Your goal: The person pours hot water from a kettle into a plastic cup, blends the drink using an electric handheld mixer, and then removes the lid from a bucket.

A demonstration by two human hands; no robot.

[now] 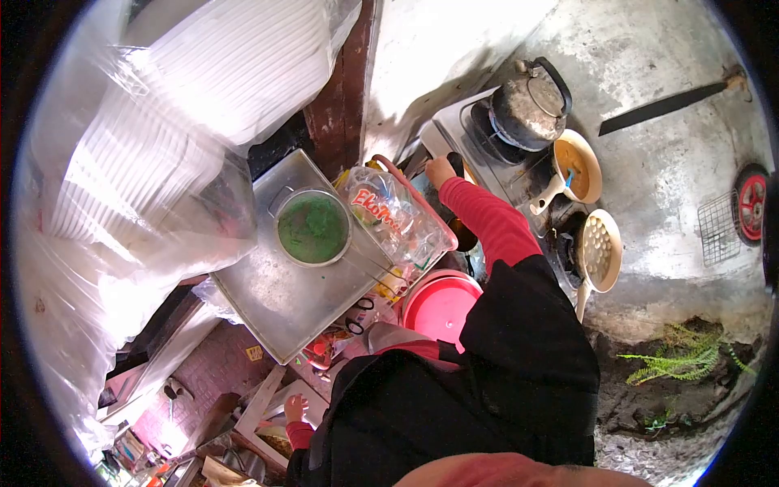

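Nearby, at the lower edge, dark clothing (454, 406) with red-striped sleeves (495, 219) covers the person's body and arms. The left hand (296, 408) is low on the left, its fingers loosely parted, beside wooden boards (258, 398). Along the left side, clear plastic (122, 276) wraps stacks of white ridged containers (154, 146).

Next comes a metal worktop (272, 300). On it sits a round strainer (314, 227) holding something green, its long wire handles reaching over the edge. Just beside the worktop, a clear plastic bag (385, 211) with red lettering lies in a basket (441, 221) with a pink rim. A pink bucket (442, 310) stands below the basket, and scissors (355, 325) with black handles lie between the bucket and the worktop.

The right hand (441, 172) reaches across to the near edge of the stove (446, 123). Its fingers are curled down beside a small dark piece (456, 165); whether they are closed on it, I cannot tell. That piece is between the basket and the stove.

A blackened kettle (531, 105) sits on the stove. Beside it rests a cream pan (583, 154) with brownish contents and a blue utensil (570, 178); near that is a second pan (599, 252) with a pattern of round shapes inside.

Farther off, a long dark blade (661, 108) lies on the grey ground (649, 178). Beyond the pans are a wire rack (718, 231), a red wheel (751, 204) and a green fern (677, 361).
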